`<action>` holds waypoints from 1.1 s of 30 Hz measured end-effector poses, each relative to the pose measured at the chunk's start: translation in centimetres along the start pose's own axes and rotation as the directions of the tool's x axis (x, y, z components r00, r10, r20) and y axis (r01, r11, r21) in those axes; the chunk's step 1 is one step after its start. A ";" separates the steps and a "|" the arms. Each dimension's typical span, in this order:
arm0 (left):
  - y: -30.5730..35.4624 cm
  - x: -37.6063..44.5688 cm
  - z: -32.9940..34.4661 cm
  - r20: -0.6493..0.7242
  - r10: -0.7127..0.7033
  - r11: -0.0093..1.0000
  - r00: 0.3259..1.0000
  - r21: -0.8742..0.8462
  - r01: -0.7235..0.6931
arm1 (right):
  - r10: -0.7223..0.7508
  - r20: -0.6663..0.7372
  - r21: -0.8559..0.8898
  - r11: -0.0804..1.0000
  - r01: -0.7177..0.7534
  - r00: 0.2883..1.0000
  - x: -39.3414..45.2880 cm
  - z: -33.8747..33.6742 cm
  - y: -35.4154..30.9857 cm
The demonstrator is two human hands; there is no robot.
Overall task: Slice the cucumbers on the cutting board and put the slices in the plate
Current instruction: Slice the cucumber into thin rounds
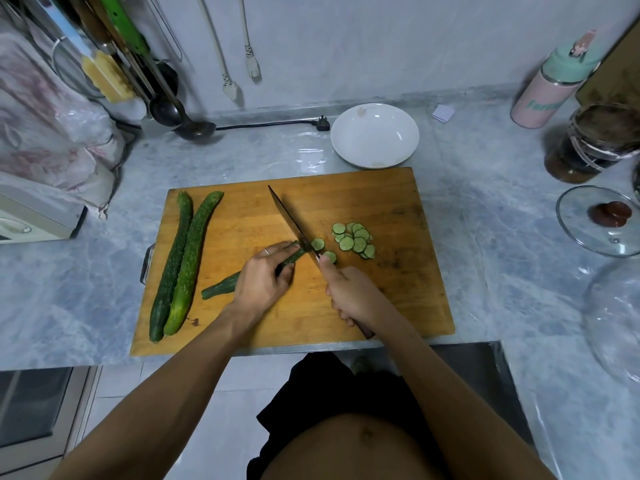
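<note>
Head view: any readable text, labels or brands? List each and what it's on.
Pink bottle with mint-green lid, teal lettering on its side: partly visible and blurred, cannot be read.
Mint-green lid, small pink figure on top: a picture, no legible text.
Round white plate, wooden cutting board, steel knife: no text visible.

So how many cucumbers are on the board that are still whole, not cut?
2. Both lie side by side at the left of the cutting board: the darker cucumber outermost, the lighter cucumber touching its right side. None seems hidden.
</note>
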State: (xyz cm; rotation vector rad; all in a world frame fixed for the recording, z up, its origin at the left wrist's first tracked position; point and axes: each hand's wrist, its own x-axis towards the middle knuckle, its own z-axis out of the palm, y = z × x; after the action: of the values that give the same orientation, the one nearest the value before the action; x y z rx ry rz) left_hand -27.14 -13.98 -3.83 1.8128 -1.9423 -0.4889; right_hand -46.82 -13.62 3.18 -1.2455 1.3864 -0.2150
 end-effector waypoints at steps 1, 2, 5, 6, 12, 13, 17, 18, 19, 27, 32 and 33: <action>0.1 -0.1 0.1 -0.008 -0.011 1.000 1.000 -0.004 0.011 | 0.002 0.002 0.000 1.000 -0.002 1.000 -0.2 -0.1 0.0; 0.3 -0.1 0.2 -0.012 -0.021 1.000 1.000 -0.007 0.021 | 0.004 0.003 -0.004 1.000 -0.004 1.000 -0.4 -0.3 0.1; 0.7 -0.3 0.3 -0.011 -0.036 0.999 0.999 -0.015 0.036 | -0.011 0.010 -0.027 1.000 0.011 1.000 -1.3 -0.6 0.4; 0.8 -0.4 0.4 -0.008 -0.039 0.999 0.999 -0.017 0.039 | -0.020 0.014 -0.034 0.999 0.021 1.000 -1.5 -0.7 0.4; 1.2 -0.4 0.6 -0.029 -0.054 0.998 0.998 -0.036 0.053 | -0.071 0.016 -0.060 0.996 0.072 0.997 -2.7 -1.1 0.0; 1.1 -0.4 0.6 -0.024 -0.052 0.998 0.998 -0.035 0.051 | -0.076 0.018 -0.071 0.995 0.077 0.997 -2.8 -1.0 -0.1; 1.0 -0.4 0.6 -0.016 -0.045 0.998 0.999 -0.035 0.044 | -0.077 0.023 -0.081 0.994 0.079 0.997 -2.9 -0.8 -0.2; 1.0 -0.4 0.6 -0.017 -0.049 0.998 0.999 -0.040 0.048 | -0.075 0.026 -0.080 0.994 0.077 0.997 -2.9 -0.8 -0.2; 1.1 -0.4 0.6 -0.019 -0.057 0.997 0.998 -0.044 0.056 | -0.072 0.029 -0.077 0.994 0.074 0.997 -2.8 -0.8 -0.2; 1.0 -0.2 0.5 -0.015 -0.069 0.995 0.997 -0.072 0.068 | -0.051 0.012 -0.023 0.998 0.051 0.999 -2.0 -0.3 -0.1; 1.0 -0.1 0.6 -0.006 -0.066 0.995 0.998 -0.069 0.066 | -0.044 0.004 -0.043 0.998 0.044 0.999 -1.0 0.2 -0.2; 1.0 -0.1 0.7 -0.008 -0.066 0.996 0.998 -0.068 0.065 | -0.037 0.002 -0.039 0.999 0.037 0.999 -0.5 0.3 -0.3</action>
State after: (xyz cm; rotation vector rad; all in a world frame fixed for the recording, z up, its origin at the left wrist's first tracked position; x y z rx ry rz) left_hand -28.32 -13.79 -3.86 1.8371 -1.8422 -0.5587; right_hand -46.55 -13.18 3.62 -1.3040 1.3732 -0.2137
